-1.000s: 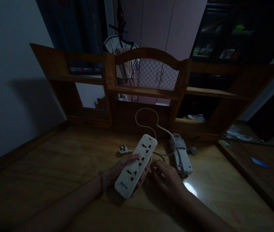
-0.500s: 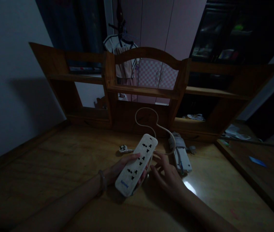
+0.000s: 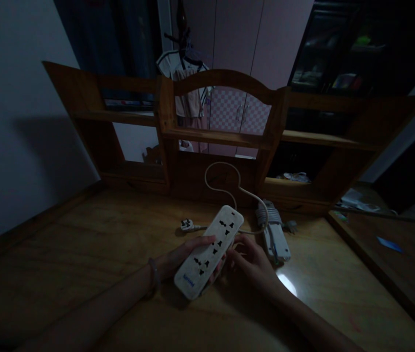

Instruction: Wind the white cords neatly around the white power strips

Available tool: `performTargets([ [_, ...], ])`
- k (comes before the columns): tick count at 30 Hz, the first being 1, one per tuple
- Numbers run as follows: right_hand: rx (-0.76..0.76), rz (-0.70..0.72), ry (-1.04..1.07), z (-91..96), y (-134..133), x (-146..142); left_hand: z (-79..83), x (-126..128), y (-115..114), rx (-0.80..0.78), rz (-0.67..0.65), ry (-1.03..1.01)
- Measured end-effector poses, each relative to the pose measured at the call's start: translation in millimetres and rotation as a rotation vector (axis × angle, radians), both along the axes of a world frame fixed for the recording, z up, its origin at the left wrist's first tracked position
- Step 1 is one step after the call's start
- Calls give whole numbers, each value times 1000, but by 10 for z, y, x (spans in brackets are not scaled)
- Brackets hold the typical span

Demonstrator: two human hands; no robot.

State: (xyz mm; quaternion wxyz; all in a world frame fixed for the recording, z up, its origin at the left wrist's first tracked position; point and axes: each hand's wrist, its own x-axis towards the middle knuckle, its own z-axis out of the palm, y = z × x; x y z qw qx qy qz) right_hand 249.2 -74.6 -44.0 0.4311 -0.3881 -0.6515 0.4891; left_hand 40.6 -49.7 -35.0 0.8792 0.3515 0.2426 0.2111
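A white power strip (image 3: 209,254) is tilted over the wooden desk, its several sockets facing up. My left hand (image 3: 183,254), with a band at the wrist, grips it from the left, thumb on top and fingers underneath. Close against the strip's right edge, my right hand (image 3: 251,261) has its fingers curled together; what lies between them is hidden. A pale cable (image 3: 223,163) loops up behind the strip and comes back near my right fingertips. The three-pin plug (image 3: 186,225) lies on the desk to the left of the strip.
A second power strip (image 3: 276,237) with its cord (image 3: 268,215) wound round it lies to the right, its plug (image 3: 292,226) beside it. Behind stands a wooden shelf unit (image 3: 222,139) along the desk's back edge. A wall (image 3: 20,146) borders the left side.
The far end of the power strip has shifted slightly right. My right fingers have curled in more and moved up against its edge.
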Motion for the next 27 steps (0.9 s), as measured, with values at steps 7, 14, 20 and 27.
performTargets([
  [7,23,-18,-57,-35,0,14,7,-1,1,-24,-19,-19],
  [14,16,6,24,-18,-15,4,-22,-33,37,2,21,-11],
  [20,63,-57,-80,1,-52,26,-28,-29,55,13,66,-24],
  [27,108,-74,-147,-1,-56,21,-75,-32,64,50,14,-20],
])
